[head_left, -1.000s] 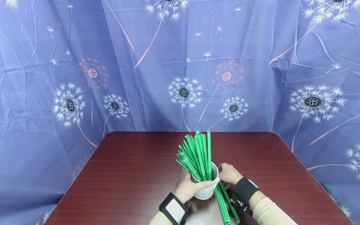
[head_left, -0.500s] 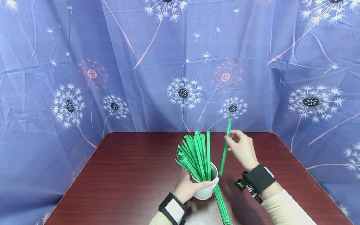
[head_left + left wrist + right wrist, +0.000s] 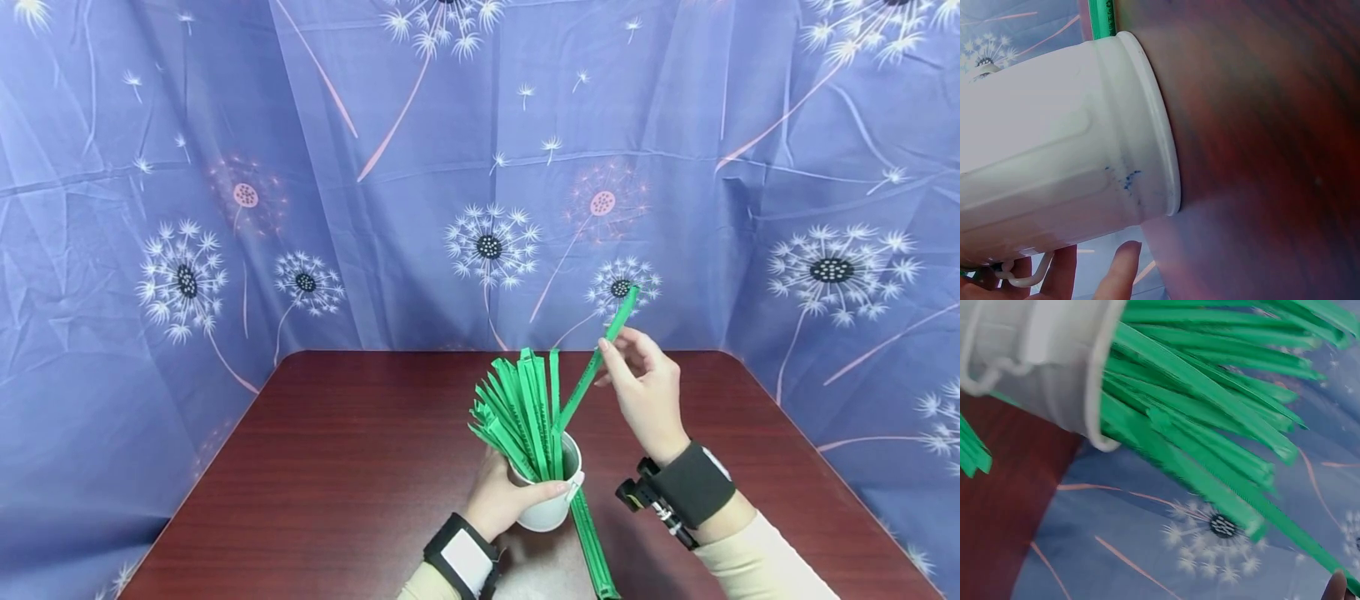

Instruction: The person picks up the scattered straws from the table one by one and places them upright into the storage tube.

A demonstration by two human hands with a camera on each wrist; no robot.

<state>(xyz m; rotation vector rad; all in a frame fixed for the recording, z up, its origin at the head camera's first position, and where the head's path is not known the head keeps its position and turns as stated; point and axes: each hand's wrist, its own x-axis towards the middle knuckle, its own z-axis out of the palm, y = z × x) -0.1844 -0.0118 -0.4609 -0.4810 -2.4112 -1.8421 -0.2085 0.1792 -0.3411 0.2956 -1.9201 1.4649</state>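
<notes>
A small white bucket (image 3: 542, 518) stands on the table, gripped round its side by my left hand (image 3: 498, 500), thumb across the near side. Many long, thin green wrapped sticks (image 3: 521, 408) with dark print lean out of it, mostly to the left. Above and right of the rim, my right hand (image 3: 647, 396) pinches one green wrapped stick (image 3: 588, 377) near its upper part. That stick slants, its lower end at the bucket's mouth. In the right wrist view a fingertip (image 3: 1337, 587) touches its far end. What is inside the wrappers is hidden.
More green sticks (image 3: 594, 546) lie on the dark red-brown table (image 3: 360, 467), beside the bucket at its lower right. A blue curtain (image 3: 405, 250) with dandelion prints hangs behind and at both sides. Each wrist wears a black strap.
My right hand has risen from beside the bucket, lifting one green stick off the table, then tilted it so its lower end meets the bucket's mouth. My left hand has stayed still.
</notes>
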